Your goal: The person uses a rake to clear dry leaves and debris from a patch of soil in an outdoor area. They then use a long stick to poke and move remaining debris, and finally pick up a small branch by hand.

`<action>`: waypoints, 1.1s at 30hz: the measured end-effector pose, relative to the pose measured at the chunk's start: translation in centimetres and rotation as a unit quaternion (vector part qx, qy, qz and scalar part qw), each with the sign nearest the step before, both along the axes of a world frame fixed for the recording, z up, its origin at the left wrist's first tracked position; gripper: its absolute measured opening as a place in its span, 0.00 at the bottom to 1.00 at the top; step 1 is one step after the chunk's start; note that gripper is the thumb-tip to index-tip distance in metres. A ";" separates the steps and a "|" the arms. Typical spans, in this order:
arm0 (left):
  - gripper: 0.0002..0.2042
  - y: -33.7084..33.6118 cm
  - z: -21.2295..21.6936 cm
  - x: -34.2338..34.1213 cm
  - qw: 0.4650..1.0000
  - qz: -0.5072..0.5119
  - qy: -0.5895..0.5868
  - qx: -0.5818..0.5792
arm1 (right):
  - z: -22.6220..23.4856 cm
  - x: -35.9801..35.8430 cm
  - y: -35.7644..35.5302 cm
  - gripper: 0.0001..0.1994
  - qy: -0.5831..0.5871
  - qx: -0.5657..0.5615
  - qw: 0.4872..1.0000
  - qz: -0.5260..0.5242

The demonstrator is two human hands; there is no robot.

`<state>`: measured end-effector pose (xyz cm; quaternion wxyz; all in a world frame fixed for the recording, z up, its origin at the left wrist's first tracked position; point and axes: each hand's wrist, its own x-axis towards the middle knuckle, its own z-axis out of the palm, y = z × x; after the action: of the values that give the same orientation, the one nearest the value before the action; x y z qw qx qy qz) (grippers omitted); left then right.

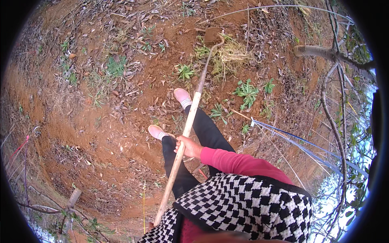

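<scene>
Item: one hoe (187, 128), wooden shaft slanting from lower left of centre to upper middle of the frame — blade (212, 36) beside a dry grass clump (233, 56). Your right hand (186, 146) was wrapped round mid-shaft, likely to bear weight and steer. Your pink shoes (182, 95) stood apart, left of the shaft, presumably for balance. Left hand (151, 225): mostly hidden by the checked vest (247, 198), lower edge; grip could not be told. Blade edge: soil-coloured, hard to make out.

Reddish soil (109, 139) bears dry leaves (279, 38), green weeds (246, 94) and, apparently, straw (234, 57).
</scene>
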<state>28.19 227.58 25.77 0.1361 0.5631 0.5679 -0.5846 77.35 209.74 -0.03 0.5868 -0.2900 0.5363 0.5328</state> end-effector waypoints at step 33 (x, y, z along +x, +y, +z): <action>0.11 -6.7 -18.2 31.6 0.933 -0.019 -0.355 -0.062 | -8.2 20.2 10.0 0.10 -0.388 -0.284 0.823 0.302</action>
<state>59.81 220.84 7.59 0.3518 0.7351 0.4345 -0.3834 97.54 219.76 -8.26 0.4473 -0.7743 0.2777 0.3512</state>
